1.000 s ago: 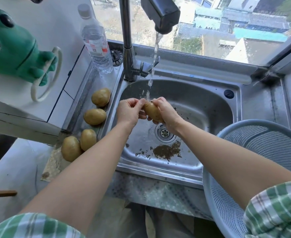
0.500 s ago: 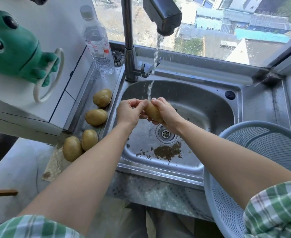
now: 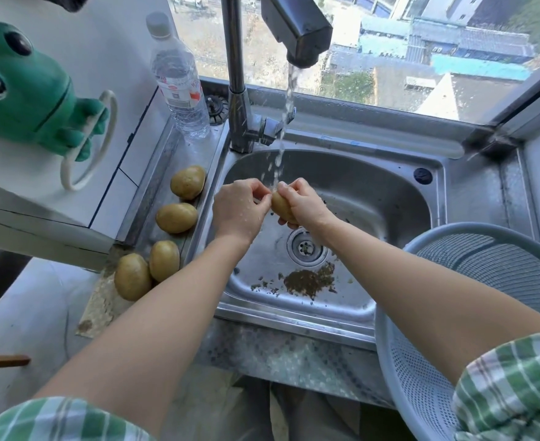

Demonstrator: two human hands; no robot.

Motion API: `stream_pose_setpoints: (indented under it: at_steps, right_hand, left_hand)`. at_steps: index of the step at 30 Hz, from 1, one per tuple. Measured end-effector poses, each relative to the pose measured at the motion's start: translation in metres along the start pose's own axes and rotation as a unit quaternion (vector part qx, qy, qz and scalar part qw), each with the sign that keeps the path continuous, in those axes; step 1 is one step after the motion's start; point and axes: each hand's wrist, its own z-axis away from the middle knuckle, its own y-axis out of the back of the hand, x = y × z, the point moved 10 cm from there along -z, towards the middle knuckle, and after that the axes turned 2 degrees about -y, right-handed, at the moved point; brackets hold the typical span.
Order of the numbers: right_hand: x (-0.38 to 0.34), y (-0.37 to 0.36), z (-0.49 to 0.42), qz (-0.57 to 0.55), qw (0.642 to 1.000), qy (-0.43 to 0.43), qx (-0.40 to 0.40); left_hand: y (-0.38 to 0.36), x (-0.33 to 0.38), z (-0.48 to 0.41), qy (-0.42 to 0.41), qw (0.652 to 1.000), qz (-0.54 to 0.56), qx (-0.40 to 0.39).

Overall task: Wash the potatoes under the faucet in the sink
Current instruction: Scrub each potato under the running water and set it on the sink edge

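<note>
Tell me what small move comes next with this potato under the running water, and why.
Probably turn the potato a little between the right hand and left hand. The stream from the faucet lands only on its upper end, and the right hand covers much of the rest, so other sides likely need rinsing.

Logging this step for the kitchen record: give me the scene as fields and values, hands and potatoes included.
action: one potato held under the running faucet
left hand: fingertips on the potato's left end
right hand: wrapped around the potato
place: above the sink, near the drain
waiting potatoes: four on the ledge left of the sink
sink floor: patch of dirt below the drain
colander: right of the sink, no potatoes visible in it
other: water bottle beside the faucet
</note>
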Motion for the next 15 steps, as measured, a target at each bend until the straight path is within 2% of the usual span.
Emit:
stream_pose_setpoints:
  at_steps: [3,7,12,15]
  right_hand:
    - [0.000,-0.001,-0.001,0.030,0.999,0.004,0.009]
    - [0.001,-0.004,0.001,0.017,1.000,-0.005,-0.011]
    - [0.002,-0.002,0.001,-0.086,0.996,-0.024,-0.026]
    - [0.001,-0.003,0.000,-0.124,0.991,-0.041,-0.034]
  left_hand:
    - [0.000,0.008,-0.001,-0.014,0.997,-0.079,0.000]
    - [-0.008,0.007,-0.005,0.001,0.992,-0.120,-0.038]
    - [-0.011,-0.034,-0.003,0.172,0.983,-0.020,-0.059]
    - [-0.021,-0.050,0.000,0.215,0.972,0.017,-0.095]
